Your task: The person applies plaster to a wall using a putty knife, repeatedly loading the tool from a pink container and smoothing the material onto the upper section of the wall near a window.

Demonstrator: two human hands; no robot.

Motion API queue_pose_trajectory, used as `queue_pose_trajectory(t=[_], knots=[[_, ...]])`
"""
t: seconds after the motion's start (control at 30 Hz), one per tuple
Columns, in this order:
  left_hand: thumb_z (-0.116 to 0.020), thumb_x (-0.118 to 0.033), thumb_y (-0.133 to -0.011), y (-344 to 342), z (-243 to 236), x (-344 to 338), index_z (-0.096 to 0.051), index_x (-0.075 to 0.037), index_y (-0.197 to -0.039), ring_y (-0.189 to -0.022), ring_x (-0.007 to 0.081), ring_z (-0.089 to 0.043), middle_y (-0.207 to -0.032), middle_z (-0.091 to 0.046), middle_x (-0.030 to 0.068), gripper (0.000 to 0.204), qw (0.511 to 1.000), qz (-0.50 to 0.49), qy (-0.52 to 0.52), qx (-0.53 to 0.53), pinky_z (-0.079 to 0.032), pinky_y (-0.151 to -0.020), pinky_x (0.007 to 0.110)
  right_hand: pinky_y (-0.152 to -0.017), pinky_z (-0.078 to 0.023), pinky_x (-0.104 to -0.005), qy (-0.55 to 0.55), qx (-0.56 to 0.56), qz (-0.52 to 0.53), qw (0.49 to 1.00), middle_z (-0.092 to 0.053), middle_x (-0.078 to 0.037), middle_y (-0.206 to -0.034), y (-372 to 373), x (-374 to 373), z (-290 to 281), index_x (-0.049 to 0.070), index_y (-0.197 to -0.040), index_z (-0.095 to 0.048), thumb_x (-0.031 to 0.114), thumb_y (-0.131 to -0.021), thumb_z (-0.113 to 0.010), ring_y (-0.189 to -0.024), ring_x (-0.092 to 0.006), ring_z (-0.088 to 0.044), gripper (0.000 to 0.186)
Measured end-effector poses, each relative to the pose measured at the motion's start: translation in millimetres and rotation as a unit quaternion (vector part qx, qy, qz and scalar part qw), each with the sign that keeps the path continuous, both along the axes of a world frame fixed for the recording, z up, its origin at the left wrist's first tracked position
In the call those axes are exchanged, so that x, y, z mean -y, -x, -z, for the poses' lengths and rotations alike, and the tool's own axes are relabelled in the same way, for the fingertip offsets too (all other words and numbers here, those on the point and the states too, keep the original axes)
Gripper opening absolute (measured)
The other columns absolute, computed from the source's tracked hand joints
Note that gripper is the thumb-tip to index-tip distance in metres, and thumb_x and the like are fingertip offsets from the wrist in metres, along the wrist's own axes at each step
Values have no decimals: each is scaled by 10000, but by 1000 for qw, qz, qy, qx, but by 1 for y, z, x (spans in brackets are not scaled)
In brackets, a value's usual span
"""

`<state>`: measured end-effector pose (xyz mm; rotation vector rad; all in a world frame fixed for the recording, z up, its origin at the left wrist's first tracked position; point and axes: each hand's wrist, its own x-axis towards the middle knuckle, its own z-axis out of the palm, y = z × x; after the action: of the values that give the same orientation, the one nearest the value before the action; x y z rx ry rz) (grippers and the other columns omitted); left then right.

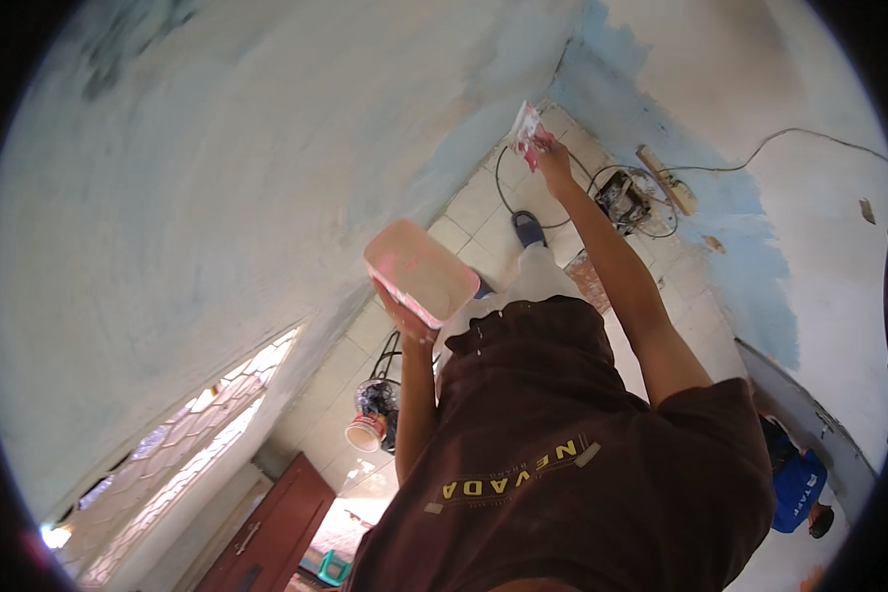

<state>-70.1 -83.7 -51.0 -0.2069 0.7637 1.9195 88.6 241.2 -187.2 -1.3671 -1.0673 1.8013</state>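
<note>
My left hand (pixel 406 318) is wrapped round the near-left side of a pale pink rectangular plastic tub (pixel 424 266), smeared with whitish paste. The tub is tilted, close to the patchy wall on the left. My right hand (pixel 552 164) reaches far forward, its fingers closed round a pink, paste-smeared tool (pixel 530 130). It looks like a putty knife or scraper; white paste covers its far end, and its exact shape is hard to make out. The tool is near the foot of the left wall, and I cannot tell whether it touches.
A dark machine (pixel 624 200) with a looping cable lies on the tiles by a wooden plank (pixel 669 182). Buckets (pixel 368 431) stand behind my left arm. A brown door (pixel 276 528) and a lattice window (pixel 202 434) are at lower left. A person in blue (pixel 797 490) is at lower right.
</note>
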Motion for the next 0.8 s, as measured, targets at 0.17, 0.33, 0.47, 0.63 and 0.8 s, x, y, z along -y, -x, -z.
queue_pose_trajectory(t=[0.17,0.33,0.47,0.63,0.8], knots=[[-378,-702,-984,-14,2,-13,-416,-165,-1492,-1315,332,-511,-1446,-516,75,740,997,-5,64,49,-421,-1108,565,-485,-387,-218,-45,26,223,973,-635,15,-804,76,-77,115,79,-1084,-668,124,-982,-594,-622,-53,-540,133],[-428,-704,-969,-45,-12,-1,-430,-171,-1469,-1285,348,-527,-1408,-530,75,731,989,-84,115,33,-427,-1080,615,-682,-510,-395,-169,187,114,961,-657,-132,-785,181,15,-4,60,-1427,-555,109,-952,-590,-700,-280,-636,479],[-435,-705,-965,-48,-7,-8,-427,-169,-1471,-1282,357,-529,-1404,-533,74,737,986,-98,135,22,-432,-1078,617,-814,-533,-431,-176,85,-100,976,-705,-226,-969,138,78,-54,70,-1444,-541,72,-949,-567,-872,-363,-699,496],[-467,-706,-949,-38,-4,-28,-443,-173,-1455,-1268,357,-542,-1394,-543,70,735,984,-93,148,-26,-440,-1068,625,-903,-548,-446,-92,201,21,975,-705,-251,-1122,92,28,32,16,-1312,-637,150,-991,-560,-1049,-390,-693,356],[-479,-710,-939,-49,-12,-43,-456,-189,-1446,-1272,355,-543,-1395,-544,67,728,986,-102,130,13,-442,-1046,659,-767,-539,-458,-75,185,78,977,-721,-252,-942,104,-60,11,16,-1335,-624,160,-973,-559,-891,-400,-711,395]])
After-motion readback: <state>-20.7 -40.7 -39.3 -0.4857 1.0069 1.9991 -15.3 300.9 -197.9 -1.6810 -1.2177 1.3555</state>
